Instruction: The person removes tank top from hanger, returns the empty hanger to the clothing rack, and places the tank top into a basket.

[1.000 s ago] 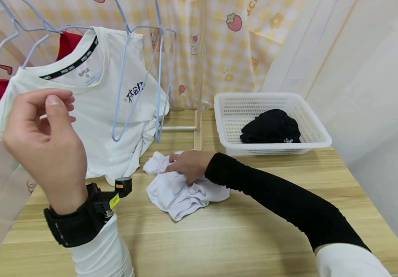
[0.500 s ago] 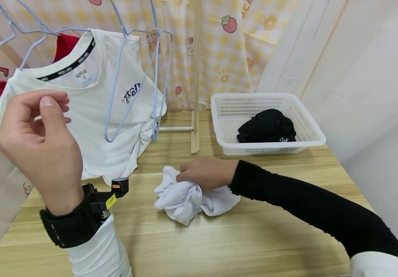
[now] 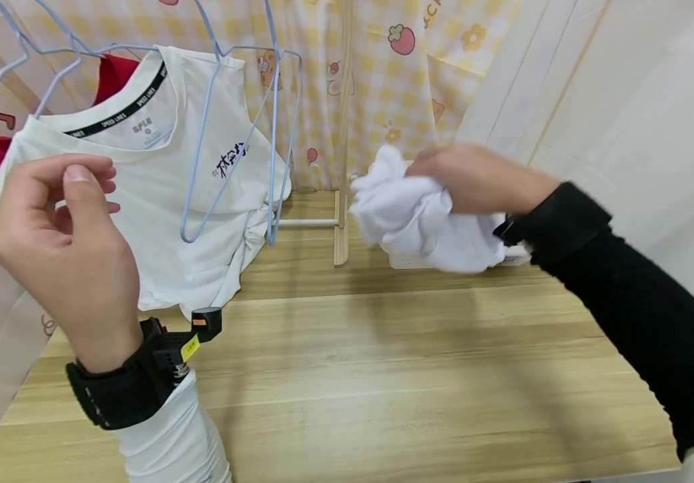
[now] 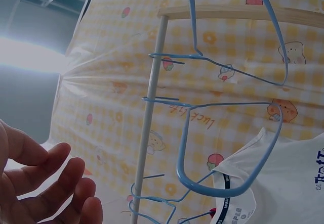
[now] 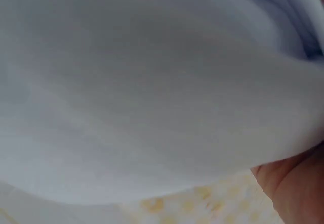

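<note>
White cloth (image 3: 410,225), bunched, is gripped in your right hand (image 3: 482,180), some fingers lost in the folds. It's up off the table (image 3: 347,396), blocking most of the white basket (image 3: 410,262) in the head view; can't tell if it touches the rim. Your right wrist view is nearly all fabric, blurred. Your left hand (image 3: 69,251) is raised, idle, fingers loosely curled, with a black strap (image 3: 119,396) round the wrist. Head view puts it in front of the white shirt (image 3: 153,215), which hangs with a red garment (image 3: 114,79) behind. Blue hangers (image 4: 216,190) hook on the rail (image 4: 153,80); yellow checked curtain (image 3: 377,87) at the back.
</note>
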{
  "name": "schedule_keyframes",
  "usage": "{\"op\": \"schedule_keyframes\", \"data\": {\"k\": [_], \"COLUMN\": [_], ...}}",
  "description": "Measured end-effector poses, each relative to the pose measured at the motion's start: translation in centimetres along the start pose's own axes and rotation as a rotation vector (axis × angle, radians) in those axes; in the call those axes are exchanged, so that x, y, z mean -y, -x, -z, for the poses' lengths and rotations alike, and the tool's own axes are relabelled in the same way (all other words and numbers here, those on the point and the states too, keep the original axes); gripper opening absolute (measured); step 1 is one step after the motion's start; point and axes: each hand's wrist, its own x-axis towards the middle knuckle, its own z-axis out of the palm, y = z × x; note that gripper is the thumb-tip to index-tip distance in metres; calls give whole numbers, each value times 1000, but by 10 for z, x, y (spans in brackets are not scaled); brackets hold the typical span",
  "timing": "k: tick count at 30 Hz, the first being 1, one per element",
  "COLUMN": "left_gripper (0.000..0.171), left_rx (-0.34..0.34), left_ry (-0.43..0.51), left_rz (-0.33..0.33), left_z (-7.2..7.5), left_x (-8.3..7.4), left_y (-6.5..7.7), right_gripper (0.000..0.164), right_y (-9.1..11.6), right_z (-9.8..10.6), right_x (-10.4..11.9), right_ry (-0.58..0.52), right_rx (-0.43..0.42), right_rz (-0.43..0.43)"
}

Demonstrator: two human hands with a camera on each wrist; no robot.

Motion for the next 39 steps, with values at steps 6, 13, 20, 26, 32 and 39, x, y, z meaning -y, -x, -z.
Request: {"op": "schedule_keyframes", "data": {"k": [6,13,20,26,32,39], "left_gripper": [26,26,26,25,25,24], "left_rx": [3,25,25,24,29,31], "left_ry": [22,-8,-32,-31,-20,-14], "left_rz": [5,18,22,22,25,25], "left_z": [1,2,4,5,3,0], "left_x": [1,3,5,6,6,6], "left_y": [-2,-3,-3,-2,-1,-1], "right_gripper": [21,13,9,16,45,97], "right_y": [-2,-10,-37,-60,-72,-66], "right_z": [12,-32,-70,-96,-123,-120], "right_x": [-57,-107,-126,-125,-130,-121], "right_ry": [8,-20,-10,-17,-128,-241], "right_rx": [-120,1,116,211,437,680], "right_rz": [-149,-280,-334,-406,-587,-688]}}
